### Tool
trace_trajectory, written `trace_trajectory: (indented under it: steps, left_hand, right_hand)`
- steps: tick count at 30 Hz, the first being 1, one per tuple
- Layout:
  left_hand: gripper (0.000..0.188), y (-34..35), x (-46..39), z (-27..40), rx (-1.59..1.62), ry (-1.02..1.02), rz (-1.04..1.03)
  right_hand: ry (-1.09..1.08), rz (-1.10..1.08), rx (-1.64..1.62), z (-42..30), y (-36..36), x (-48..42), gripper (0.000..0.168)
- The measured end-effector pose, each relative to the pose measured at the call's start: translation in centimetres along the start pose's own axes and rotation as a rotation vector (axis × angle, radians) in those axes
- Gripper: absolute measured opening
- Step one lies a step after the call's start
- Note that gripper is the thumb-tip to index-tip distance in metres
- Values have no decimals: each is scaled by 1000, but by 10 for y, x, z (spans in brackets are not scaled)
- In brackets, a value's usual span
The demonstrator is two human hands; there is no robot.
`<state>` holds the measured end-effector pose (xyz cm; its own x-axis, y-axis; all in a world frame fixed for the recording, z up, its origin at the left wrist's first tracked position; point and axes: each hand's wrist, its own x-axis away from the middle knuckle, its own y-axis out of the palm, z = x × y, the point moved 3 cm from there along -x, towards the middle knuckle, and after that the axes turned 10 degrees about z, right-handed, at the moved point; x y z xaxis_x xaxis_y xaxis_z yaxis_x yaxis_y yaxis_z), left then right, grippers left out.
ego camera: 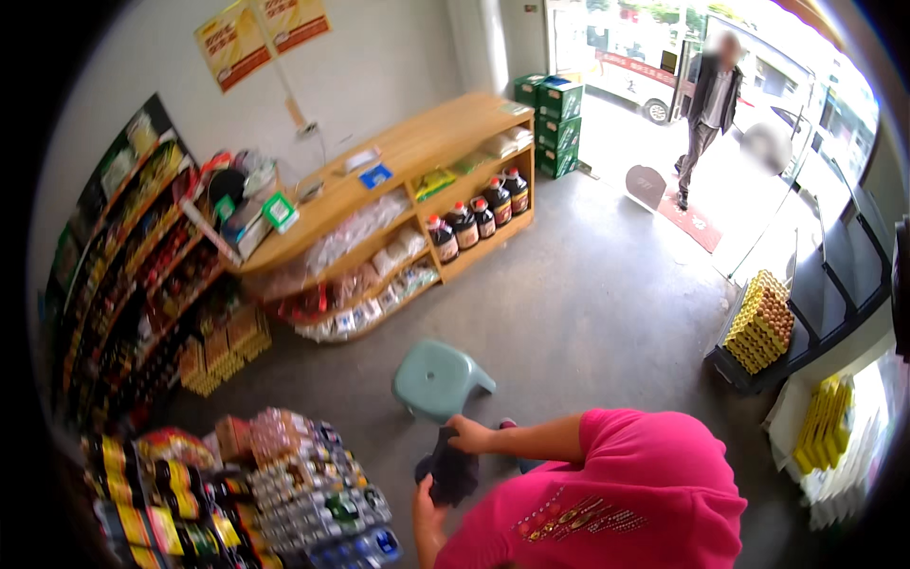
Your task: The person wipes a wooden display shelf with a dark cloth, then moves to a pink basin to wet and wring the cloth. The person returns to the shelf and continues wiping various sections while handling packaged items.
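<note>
A dark, crumpled cloth [455, 473] hangs between my two hands, low in the view. Its upper end is pinched by my right hand [468, 434], close to the edge of a green plastic stool [432, 378]. My left hand [428, 499] grips the cloth from its lower left side, with part of the fingers hidden behind it. The stool stands on the grey floor just beyond my hands. My pink sleeves and shirt fill the lower right.
Packed bottles and drinks [313, 484] stand at lower left. A wooden counter [426, 153] with shelves of large dark bottles runs along the wall. Stacked egg trays [759, 320] sit at right. A person [711, 107] is at the doorway, beside green boxes [558, 131].
</note>
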<state>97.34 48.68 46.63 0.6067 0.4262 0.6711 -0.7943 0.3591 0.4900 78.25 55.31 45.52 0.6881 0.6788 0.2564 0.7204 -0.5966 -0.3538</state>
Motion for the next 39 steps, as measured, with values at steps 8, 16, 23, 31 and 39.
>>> trace_trajectory:
  steps: [8, 16, 23, 31, 39]
  left_hand:
    - [56, -6, -86, 85, -599, 413, 287]
    - [82, 159, -74, 227, 222, 463, -436]
    - [45, 164, -181, 207, -71, 256, -287]
    - [30, 58, -299, 289, -272, 150, -127]
    - [47, -38, -374, 405, -424, -2, 45]
  right_hand:
    - [-494, -398, 169, -113, -47, -94, 41]
    - [192, -628, -1108, -192, -118, -233, 74]
    - [491, -604, -833, -135, -82, -229, 38]
    - [619, -120, -835, -107, -55, -308, 29]
    - [412, -117, -246, -103, 35, -363, 38]
